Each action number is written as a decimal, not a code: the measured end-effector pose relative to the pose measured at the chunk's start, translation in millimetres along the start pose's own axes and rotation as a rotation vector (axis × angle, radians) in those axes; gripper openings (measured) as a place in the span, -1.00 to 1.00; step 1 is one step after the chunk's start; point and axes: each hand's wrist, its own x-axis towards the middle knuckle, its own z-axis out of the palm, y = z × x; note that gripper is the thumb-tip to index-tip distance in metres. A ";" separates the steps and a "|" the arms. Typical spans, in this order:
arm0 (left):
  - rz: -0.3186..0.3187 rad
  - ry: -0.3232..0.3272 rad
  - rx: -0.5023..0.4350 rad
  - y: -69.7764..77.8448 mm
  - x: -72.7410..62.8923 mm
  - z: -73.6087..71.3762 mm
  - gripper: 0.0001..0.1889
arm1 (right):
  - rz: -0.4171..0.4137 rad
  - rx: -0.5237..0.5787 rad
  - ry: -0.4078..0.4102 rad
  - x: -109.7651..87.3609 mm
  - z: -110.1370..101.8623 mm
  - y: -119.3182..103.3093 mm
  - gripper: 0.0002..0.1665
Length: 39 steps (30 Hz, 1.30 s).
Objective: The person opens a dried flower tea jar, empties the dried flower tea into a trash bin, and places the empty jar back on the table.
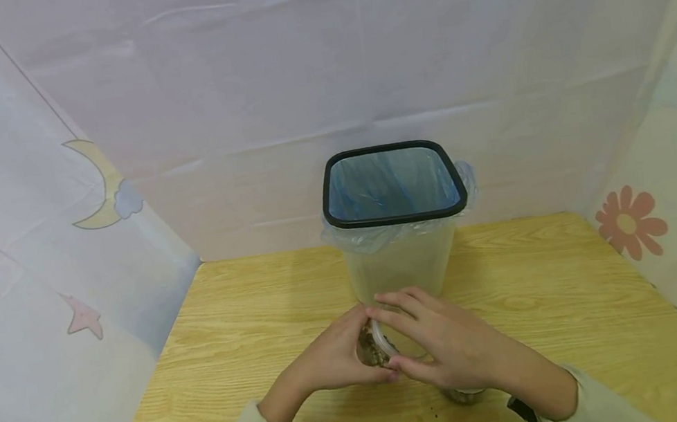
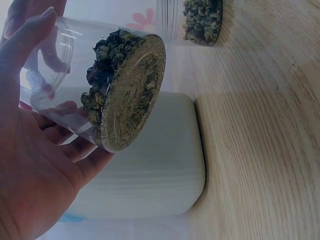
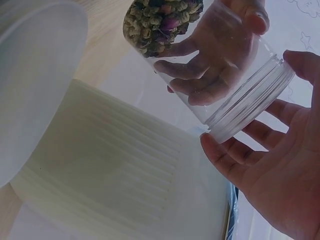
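A clear jar [image 2: 135, 95] partly filled with dried flower buds is held tilted above the table, its base toward the left wrist camera. My left hand [image 1: 336, 356] curls round the jar's body, thumb on one side and fingers on the other. At the jar's mouth end, the thumb and fingers of my right hand [image 1: 453, 340] grip the clear ridged lid [image 3: 250, 100]. The buds are gathered at the base end, as the right wrist view shows. A second jar of dried buds [image 2: 202, 22] stands on the table, mostly hidden under my right hand in the head view.
Just beyond my hands stands a whitish bin [image 1: 397, 260] with a black rim and a bluish bag liner. A large pale round lid-like disc [image 3: 40, 90] fills the left of the right wrist view. The wooden table [image 1: 250, 318] meets patterned cloth walls at the back and sides.
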 end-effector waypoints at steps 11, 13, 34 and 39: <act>0.008 0.035 0.015 -1.3 0.1 1.7 -0.12 | 0.019 0.015 -0.026 -0.6 -1.1 3.0 -0.17; 0.000 0.064 0.032 -1.3 0.7 2.6 -0.10 | 0.035 0.012 -0.034 -0.5 -1.4 3.8 -0.15; -0.068 0.222 0.228 7.7 4.0 7.2 0.01 | 0.209 -0.027 0.035 -0.4 1.0 5.8 -0.03; -0.054 0.229 0.237 6.9 3.7 8.4 -0.01 | 0.214 -0.028 0.033 0.1 3.1 4.6 -0.04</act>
